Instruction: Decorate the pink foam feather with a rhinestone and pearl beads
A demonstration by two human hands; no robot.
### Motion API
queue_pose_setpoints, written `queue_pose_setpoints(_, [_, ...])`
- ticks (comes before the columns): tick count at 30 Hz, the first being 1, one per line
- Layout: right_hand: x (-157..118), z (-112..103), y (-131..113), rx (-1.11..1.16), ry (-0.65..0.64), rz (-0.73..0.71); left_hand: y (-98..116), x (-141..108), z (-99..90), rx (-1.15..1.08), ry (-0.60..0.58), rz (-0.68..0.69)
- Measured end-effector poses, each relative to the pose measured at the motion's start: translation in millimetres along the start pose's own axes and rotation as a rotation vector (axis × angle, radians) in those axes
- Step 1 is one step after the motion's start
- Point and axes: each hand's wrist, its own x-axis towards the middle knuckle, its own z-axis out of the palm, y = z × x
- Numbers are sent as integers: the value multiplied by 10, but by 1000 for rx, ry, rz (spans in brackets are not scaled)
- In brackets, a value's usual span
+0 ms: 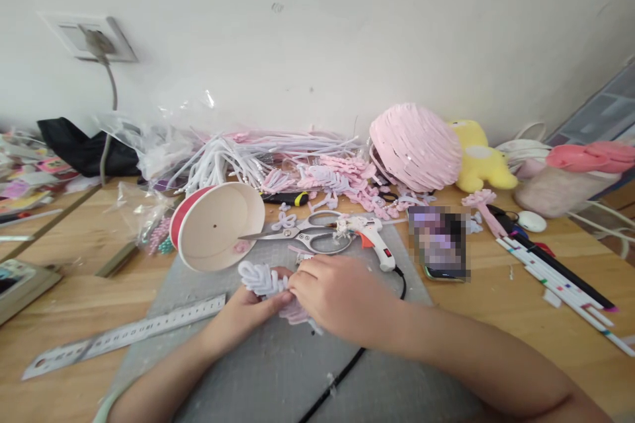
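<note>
A braided piece of white and pale pink fuzzy stems point(262, 279) is held between both hands above the grey mat point(213, 370). My left hand point(253, 304) grips it from the left, thumb across its front. My right hand point(330, 291) closes on its right part, back of the hand towards me, hiding some of the piece. Just beyond the hands lie silver scissors point(310, 236), open, and a white glue gun point(374, 241) with an orange trigger. Left of the scissors, a round cream bowl-like form point(218, 231) leans against a red one point(179, 218).
A steel ruler point(129, 334) lies at the left. Stems point(218, 158) and pink pieces point(342, 175) are heaped near the wall, beside a pink striped dome point(417, 145) and a yellow plush point(479, 158). A phone point(439, 241) and white sticks point(560, 284) are rightward. A black cord point(342, 377) crosses the mat.
</note>
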Motion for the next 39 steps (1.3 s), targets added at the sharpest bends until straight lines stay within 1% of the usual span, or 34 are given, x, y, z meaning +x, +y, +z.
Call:
queue_pose_setpoints(5, [-11,14,8,-32,-62,-20,-79,-7,-15,-129,58,-35])
queue_pose_setpoints(8, [-4,4,-5,-31,-36,9,-160,9,-11,-243,137,-60])
queue_pose_setpoints(11, [15,7,-32,3,-16,38,-181,16,-9,-370,248,-32])
queue_pose_setpoints(13, [26,15,-50,27,-34,50,-163,13,-13,-439,280,-1])
queue_pose_setpoints(15, [28,20,-66,37,-60,49,-146,6,-20,-480,254,10])
queue_pose_setpoints(18, [10,0,-91,54,-76,60,-156,-6,-23,-500,166,14])
queue_pose_setpoints(20, [-13,-42,-110,97,-79,75,-171,-20,-11,-526,131,28])
queue_pose_setpoints(23, [-25,-169,-107,191,-97,104,-162,-48,34,-585,115,0])
queue_pose_setpoints(25, [24,-309,-26,216,-98,168,-143,-52,71,-596,110,-35])
queue_pose_setpoints(27, [156,-486,170,179,-86,294,-134,-27,103,-579,147,-26])
queue_pose_setpoints(29, [373,-658,496,63,-96,448,-148,28,122,-504,175,-70])
queue_pose_setpoints(31, [636,-767,914,-147,-212,637,-174,92,125,-357,147,-190])
queue_pose_setpoints(32, [765,-784,1133,-185,-245,685,-187,118,122,-272,132,-238])
queue_pose_setpoints(34, [979,-736,1533,-218,-311,748,-202,147,109,-88,93,-237])
queue_pose_setpoints(36, [1110,-612,1830,-230,-371,788,-200,146,92,65,73,-190])
queue_pose_setpoints(37, [1146,-541,1931,-228,-396,797,-196,139,84,119,66,-178])
queue_pose_setpoints(39, [1174,-412,2055,-219,-437,805,-186,123,72,185,43,-183])
